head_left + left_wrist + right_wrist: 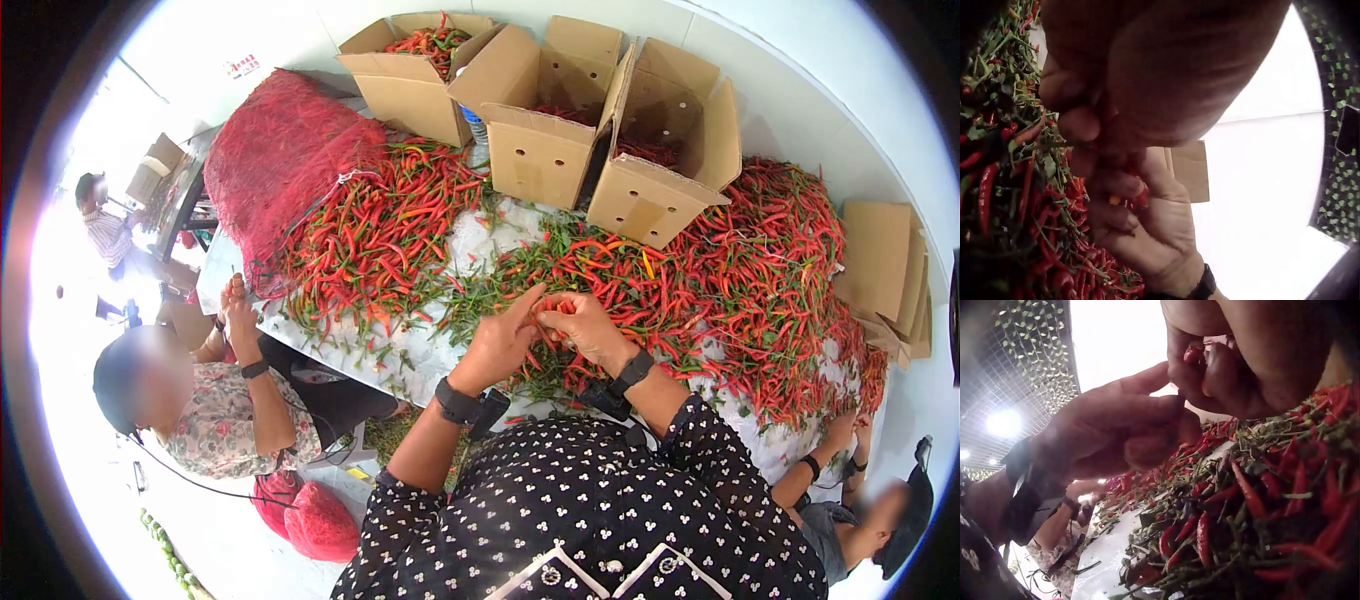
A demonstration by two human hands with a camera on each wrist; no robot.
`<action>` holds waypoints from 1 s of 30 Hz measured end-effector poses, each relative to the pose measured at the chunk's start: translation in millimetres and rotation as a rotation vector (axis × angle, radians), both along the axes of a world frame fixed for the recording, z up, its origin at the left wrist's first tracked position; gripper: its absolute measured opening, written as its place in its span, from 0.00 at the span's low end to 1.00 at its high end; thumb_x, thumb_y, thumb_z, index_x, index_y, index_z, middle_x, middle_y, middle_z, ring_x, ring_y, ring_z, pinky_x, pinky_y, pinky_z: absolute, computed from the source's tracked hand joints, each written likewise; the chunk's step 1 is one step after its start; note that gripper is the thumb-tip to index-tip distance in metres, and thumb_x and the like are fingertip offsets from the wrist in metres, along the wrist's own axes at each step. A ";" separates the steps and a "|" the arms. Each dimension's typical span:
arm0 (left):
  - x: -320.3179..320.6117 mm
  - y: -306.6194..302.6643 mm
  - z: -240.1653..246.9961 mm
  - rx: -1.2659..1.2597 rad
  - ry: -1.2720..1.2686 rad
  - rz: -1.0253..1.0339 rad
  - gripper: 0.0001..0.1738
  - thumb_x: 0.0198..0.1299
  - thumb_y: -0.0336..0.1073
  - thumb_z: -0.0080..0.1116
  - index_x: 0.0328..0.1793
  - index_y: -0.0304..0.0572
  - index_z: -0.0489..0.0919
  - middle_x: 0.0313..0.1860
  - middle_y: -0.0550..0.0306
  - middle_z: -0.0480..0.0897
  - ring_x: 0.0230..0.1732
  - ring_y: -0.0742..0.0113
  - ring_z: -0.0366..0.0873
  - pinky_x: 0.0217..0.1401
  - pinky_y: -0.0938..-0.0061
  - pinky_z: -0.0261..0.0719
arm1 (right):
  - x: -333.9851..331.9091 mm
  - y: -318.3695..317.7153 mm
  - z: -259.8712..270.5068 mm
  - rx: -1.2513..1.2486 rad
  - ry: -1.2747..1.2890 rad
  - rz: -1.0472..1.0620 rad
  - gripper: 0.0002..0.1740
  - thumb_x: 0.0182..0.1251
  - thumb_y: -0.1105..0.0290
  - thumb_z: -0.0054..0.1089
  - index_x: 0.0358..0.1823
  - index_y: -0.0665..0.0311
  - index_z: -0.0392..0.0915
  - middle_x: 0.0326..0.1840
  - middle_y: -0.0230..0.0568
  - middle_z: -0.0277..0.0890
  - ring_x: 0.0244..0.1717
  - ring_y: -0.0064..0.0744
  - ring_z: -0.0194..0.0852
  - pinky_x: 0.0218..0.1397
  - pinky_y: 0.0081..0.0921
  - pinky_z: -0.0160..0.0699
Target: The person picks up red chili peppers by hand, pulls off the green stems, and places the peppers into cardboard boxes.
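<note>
Red chillies lie in the curled fingers of my right hand (582,326), near the middle of the head view. My left hand (498,348) meets it from the left, its index finger extended. In the left wrist view, red and orange pieces show inside the right hand (1154,228), below the large, dark left hand (1179,69). The right wrist view shows a red chilli (1194,355) in the right hand (1260,356), with the left hand's (1110,434) fingertips beside it. Whether the left fingers pinch anything is hidden. Loose chillies (380,235) with green stems lie beneath and around both hands.
Cardboard boxes (537,165) with chillies inside stand along the back. A red net sack (285,150) lies at the back left. One person (215,400) sits at the left, another (850,530) at the lower right. Flattened cardboard (878,260) leans at the right.
</note>
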State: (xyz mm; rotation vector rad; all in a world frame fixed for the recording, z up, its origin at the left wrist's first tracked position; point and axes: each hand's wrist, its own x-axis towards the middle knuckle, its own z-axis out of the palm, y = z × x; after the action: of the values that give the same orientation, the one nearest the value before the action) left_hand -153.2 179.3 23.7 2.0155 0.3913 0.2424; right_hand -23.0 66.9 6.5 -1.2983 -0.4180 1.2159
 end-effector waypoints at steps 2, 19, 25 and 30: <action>0.7 -0.6 -8.6 0.015 -0.043 -0.031 0.34 0.55 0.24 0.50 0.70 0.42 0.58 0.31 0.49 0.83 0.31 0.66 0.80 0.39 0.73 0.75 | 1.3 -2.0 -2.0 -0.016 -0.050 0.019 0.07 0.61 0.71 0.59 0.37 0.65 0.74 0.21 0.27 0.71 0.19 0.14 0.64 0.17 0.13 0.55; -7.1 18.2 -15.1 0.082 0.081 0.398 0.22 0.50 0.29 0.51 0.54 0.43 0.75 0.12 0.60 0.70 0.15 0.73 0.66 0.21 0.73 0.65 | -0.9 0.8 8.4 0.177 -0.144 -0.202 0.05 0.62 0.73 0.57 0.36 0.67 0.74 0.22 0.30 0.71 0.20 0.16 0.65 0.20 0.15 0.60; -11.9 17.5 -31.8 0.606 -0.025 0.163 0.18 0.46 0.37 0.61 0.46 0.46 0.79 0.30 0.50 0.76 0.34 0.50 0.76 0.36 0.62 0.74 | 17.4 -4.5 -11.9 0.176 0.220 -0.184 0.10 0.67 0.65 0.51 0.29 0.62 0.71 0.21 0.34 0.72 0.19 0.20 0.67 0.17 0.15 0.58; -39.0 36.6 -55.0 0.508 0.132 0.274 0.14 0.46 0.31 0.60 0.42 0.42 0.78 0.40 0.47 0.74 0.41 0.46 0.74 0.43 0.59 0.73 | 12.5 -17.1 -37.8 0.037 0.385 -0.048 0.07 0.66 0.65 0.52 0.35 0.61 0.72 0.26 0.37 0.76 0.23 0.26 0.74 0.15 0.17 0.60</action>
State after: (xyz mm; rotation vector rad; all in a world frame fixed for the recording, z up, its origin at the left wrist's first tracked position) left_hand -192.2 215.9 -31.3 2.4812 0.7518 0.4116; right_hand -10.6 49.7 -31.2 -1.0064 -0.1297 1.3745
